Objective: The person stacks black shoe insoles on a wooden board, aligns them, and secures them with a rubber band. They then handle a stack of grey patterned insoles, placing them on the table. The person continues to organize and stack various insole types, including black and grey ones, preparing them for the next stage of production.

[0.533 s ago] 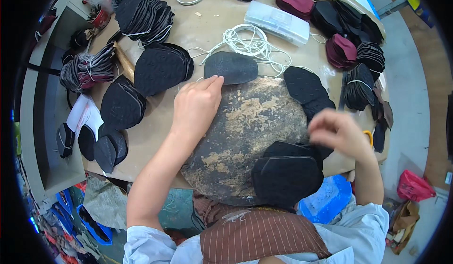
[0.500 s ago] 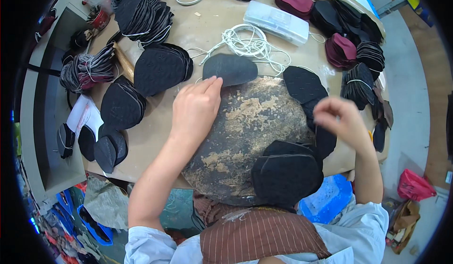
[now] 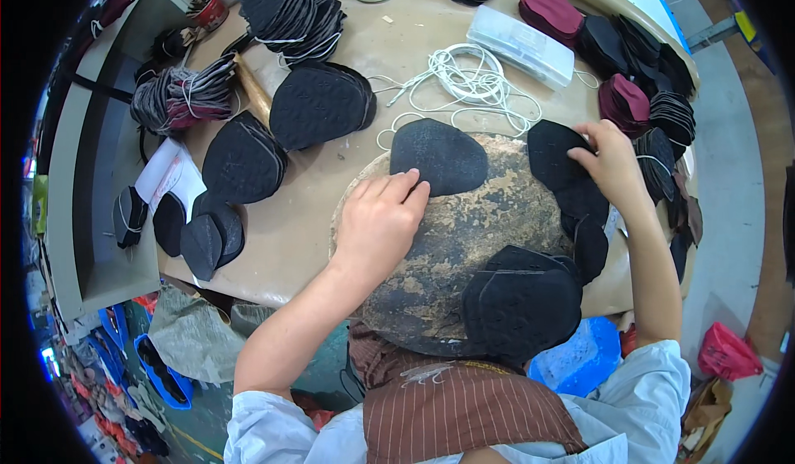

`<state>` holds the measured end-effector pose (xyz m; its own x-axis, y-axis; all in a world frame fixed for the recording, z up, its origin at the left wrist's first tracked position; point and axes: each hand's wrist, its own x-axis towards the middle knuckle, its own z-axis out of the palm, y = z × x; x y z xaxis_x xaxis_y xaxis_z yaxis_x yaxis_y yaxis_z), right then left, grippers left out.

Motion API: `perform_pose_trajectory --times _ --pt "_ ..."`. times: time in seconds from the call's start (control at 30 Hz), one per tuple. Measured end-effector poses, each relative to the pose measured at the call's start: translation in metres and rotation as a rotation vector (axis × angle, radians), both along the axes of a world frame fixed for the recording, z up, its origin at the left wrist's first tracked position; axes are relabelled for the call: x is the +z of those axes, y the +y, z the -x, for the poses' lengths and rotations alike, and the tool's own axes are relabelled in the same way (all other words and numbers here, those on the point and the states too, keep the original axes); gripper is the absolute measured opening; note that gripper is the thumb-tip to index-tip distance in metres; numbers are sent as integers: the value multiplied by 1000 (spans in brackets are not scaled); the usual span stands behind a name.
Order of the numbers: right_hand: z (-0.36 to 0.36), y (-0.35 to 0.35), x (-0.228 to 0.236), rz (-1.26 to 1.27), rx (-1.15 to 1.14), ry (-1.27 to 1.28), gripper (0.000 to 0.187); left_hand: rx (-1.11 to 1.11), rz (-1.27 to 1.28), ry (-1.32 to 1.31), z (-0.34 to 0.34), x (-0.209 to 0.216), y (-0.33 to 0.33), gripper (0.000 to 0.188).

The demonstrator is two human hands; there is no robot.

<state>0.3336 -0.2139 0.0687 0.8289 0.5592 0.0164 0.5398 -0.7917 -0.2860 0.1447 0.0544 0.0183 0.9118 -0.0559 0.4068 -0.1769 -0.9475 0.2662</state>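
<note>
A dark grey rounded fabric piece point(image 3: 443, 157) lies at the far edge of a worn, patchy round board point(image 3: 439, 257). My left hand point(image 3: 383, 222) is closed at its near left edge, the fingertips on the fabric and the thumb mostly hidden. At the board's far right, a black rounded fabric piece point(image 3: 553, 156) overlaps other black pieces. My right hand point(image 3: 611, 161) pinches its right edge between thumb and fingers. Closest to me, a stack of black rounded pieces point(image 3: 522, 302) rests on the board's near right side.
Beyond the board lie a loose white cord point(image 3: 468, 83) and a clear plastic box point(image 3: 520, 45). Black stacks point(image 3: 321, 106) and a wooden handle point(image 3: 252, 91) occupy the left. Maroon pieces point(image 3: 623, 103) and tied black bundles point(image 3: 672, 118) line the right. A blue container point(image 3: 580, 356) sits below.
My right hand has moved up to the black piece and closed on its edge. The grey piece, earlier tilted in my left hand, now lies flatter and nearer. The whole view has shifted.
</note>
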Motion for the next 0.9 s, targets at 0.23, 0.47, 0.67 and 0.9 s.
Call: perform_pose_trajectory --times 0.23,0.47,0.67,0.9 --pt "11 -8 38 -660 -68 335 10 -75 -57 59 -7 8 5 16" --pt "15 6 49 -1020 -111 633 17 -23 -81 188 -4 18 -1 11" --pt "25 15 28 -940 -88 997 14 32 28 187 50 11 -32 33" --pt "31 44 23 -934 -36 1031 12 60 140 290 43 10 -22 56"
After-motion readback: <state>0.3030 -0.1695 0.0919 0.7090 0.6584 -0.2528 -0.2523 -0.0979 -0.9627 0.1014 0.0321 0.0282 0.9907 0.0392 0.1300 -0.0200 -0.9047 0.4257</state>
